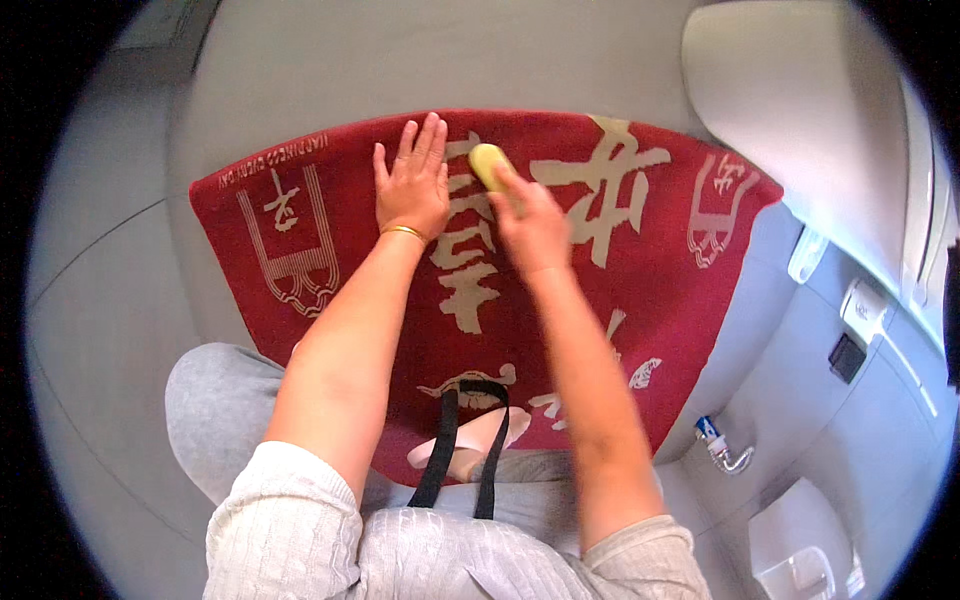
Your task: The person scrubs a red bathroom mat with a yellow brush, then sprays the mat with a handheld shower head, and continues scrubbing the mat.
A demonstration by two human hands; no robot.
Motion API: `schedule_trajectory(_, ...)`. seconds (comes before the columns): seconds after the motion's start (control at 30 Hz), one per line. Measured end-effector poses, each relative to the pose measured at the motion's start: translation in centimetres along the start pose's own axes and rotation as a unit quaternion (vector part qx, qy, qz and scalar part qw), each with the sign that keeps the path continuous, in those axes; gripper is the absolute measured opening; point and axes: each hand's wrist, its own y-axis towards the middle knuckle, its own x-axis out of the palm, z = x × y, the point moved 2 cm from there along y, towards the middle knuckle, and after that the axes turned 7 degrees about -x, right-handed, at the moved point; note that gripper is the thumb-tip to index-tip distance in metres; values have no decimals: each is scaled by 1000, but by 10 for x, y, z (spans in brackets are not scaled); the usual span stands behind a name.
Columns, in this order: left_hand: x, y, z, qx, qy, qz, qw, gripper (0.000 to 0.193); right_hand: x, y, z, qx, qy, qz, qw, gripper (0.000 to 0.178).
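Observation:
A red doormat (640,290) with cream characters and line patterns lies spread out in front of me. My left hand (412,185) rests flat on its far part, palm down, fingers stretched out, a gold bangle on the wrist. To the right, my right hand (532,222) grips a pale yellow oblong block (489,165) with rounded ends and presses it to the mat. Whether it is a brush or a bar of soap cannot be told; its underside is hidden. The near edge of the mat lies by my legs and foot.
A black strap loop (470,400) hangs over the near part of the mat, above my foot (485,440). A large white fixture (800,75) stands at the far right. Along the right wall are a chrome pipe fitting (730,455) and a white bin-like object (800,535).

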Motion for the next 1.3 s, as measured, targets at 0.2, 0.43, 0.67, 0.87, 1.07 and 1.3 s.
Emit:
schedule_trajectory(0.2,2,6,16,15,-19,39,999,60,-164,-87,297,134,-6,311,941,44)
schedule_trajectory(0.43,9,1,4,19,29,72,997,59,-39,-76,125,99,23,122,987,44)
schedule_trajectory(0.67,21,-49,6,-31,20,53,998,61,-5,-132,134,-129,-83,-32,988,32)
schedule_trajectory(0.87,19,-88,19,-14,36,31,999,61,-156,-155,337,158,38,309,937,41)
schedule_trajectory(1.07,23,-88,7,-4,59,39,997,63,-22,-111,164,85,-19,118,989,31)
schedule_trajectory(1.3,0,-58,-22,51,142,-83,985,75,-11,-112,152,-91,-214,0,973,21)
